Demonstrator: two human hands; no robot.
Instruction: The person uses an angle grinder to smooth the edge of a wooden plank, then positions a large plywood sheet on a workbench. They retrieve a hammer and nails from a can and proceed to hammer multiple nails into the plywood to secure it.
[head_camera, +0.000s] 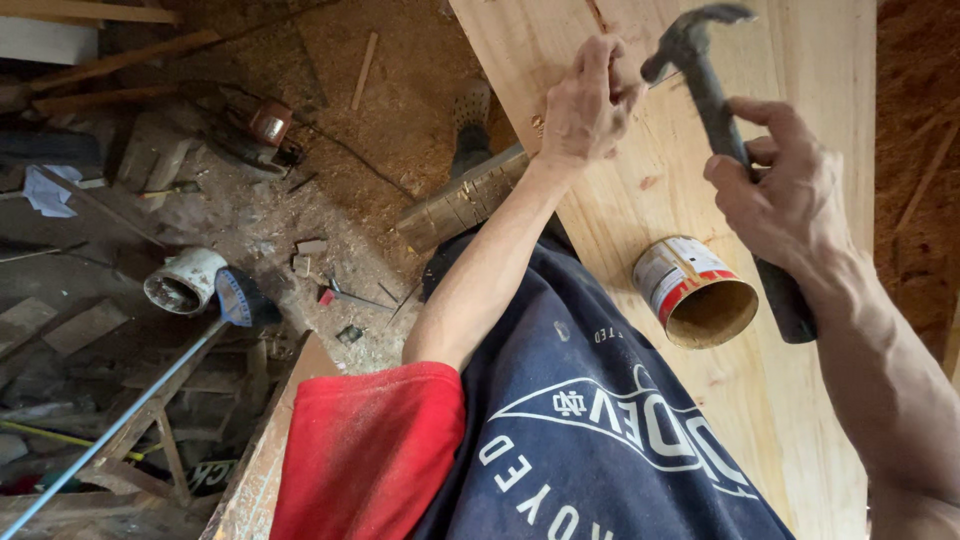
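Closest in, a navy apron with white print hangs over a red sleeve (365, 450), and both bare forearms reach out from there over a pale board (800, 420) that runs away from the person.

On the board, near its middle and just beside the right wrist, a tin (695, 292) lies on its side, its open mouth showing a brown inside and its wall banded red and white.

The right hand (785, 195) is wrapped around the dark handle of a hammer (712, 95), fingers curled closed on it, the forefinger lying looser along the top. The handle's butt sticks out below the wrist, next to the tin. The hammer is raised off the wood, its head up near the far end of the board, just right of the other hand.

The left hand (588, 100) rests further up the board toward its left edge, fingertips pinched tightly together and pressed down to the wood. Whatever it pinches is too small to make out.

Past the left edge, the floor (300, 200) is thick with sawdust and wood scraps. A white bucket (185, 280) lies there beside a long blue-handled tool (150, 395), well apart from the board.
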